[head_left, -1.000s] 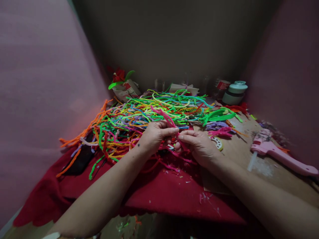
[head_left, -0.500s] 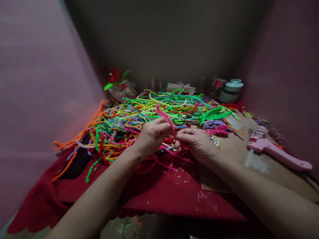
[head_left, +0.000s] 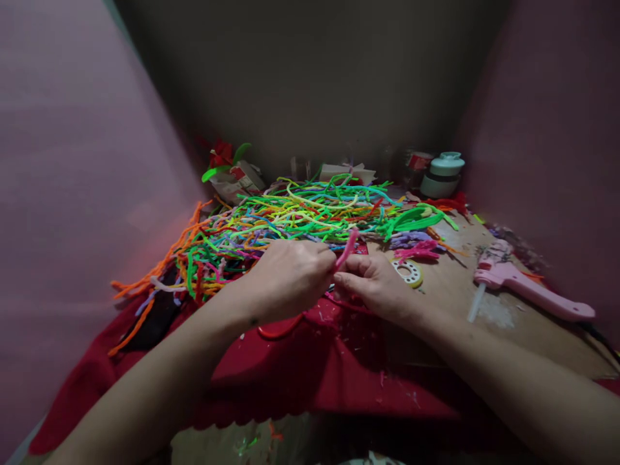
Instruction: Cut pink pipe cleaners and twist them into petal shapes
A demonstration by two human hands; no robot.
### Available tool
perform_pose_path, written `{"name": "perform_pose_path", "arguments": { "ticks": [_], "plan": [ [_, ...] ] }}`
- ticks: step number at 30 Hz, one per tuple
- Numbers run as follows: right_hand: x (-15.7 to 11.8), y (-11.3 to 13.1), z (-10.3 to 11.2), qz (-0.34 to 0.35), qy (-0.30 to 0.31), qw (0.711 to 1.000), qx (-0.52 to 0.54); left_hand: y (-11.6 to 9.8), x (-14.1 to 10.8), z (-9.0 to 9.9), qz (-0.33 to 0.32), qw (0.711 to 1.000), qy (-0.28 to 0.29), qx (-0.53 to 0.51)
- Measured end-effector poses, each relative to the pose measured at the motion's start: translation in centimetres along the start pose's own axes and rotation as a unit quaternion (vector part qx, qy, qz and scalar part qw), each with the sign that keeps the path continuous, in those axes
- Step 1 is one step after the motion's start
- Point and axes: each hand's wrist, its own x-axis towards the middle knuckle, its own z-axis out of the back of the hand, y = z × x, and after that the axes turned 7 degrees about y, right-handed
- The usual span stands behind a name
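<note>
A pink pipe cleaner (head_left: 347, 248) sticks up between my two hands, its lower part hidden by the fingers. My left hand (head_left: 303, 274) is closed on it, back of the hand upward. Thumb and fingers of my right hand (head_left: 371, 281) pinch it from the other side, close against the left. Behind the hands spreads a big heap of pipe cleaners (head_left: 310, 210) in green, yellow, orange, blue and other colours. Under my left wrist shows a red loop (head_left: 281, 330), perhaps a scissors handle.
A pink hot glue gun (head_left: 527, 284) lies on the brown board (head_left: 445, 336) at right, with a round yellow-rimmed disc (head_left: 408, 273) near my right hand. A lidded pale-green jar (head_left: 443, 174) stands at the back. Red cloth (head_left: 290, 381) covers the front.
My left hand has turned over and now covers more of the pink pipe cleaner, whose free end is shorter and leans right. Pink strands below the hands are now mostly hidden.
</note>
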Motion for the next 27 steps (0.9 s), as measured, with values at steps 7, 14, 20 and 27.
{"name": "perform_pose_path", "arguments": {
  "ticks": [7,14,20,27],
  "plan": [
    [-0.9,-0.1,-0.5,0.254,-0.156,0.865,-0.404,0.8,0.8,-2.0,0.236,0.705,0.088,-0.663],
    [-0.8,1.2,-0.5,0.149,-0.122,0.979,-0.070,-0.2,-0.7,0.0,0.148,0.808,-0.054,-0.568],
    [-0.5,2.1,-0.3,0.065,-0.024,0.989,0.127,0.2,-1.4,1.1,-0.089,0.969,-0.182,-0.138],
    [-1.1,1.8,-0.3,0.153,-0.105,0.975,-0.123,-0.6,0.1,0.7,0.087,0.937,-0.011,-0.337]
  ]
}}
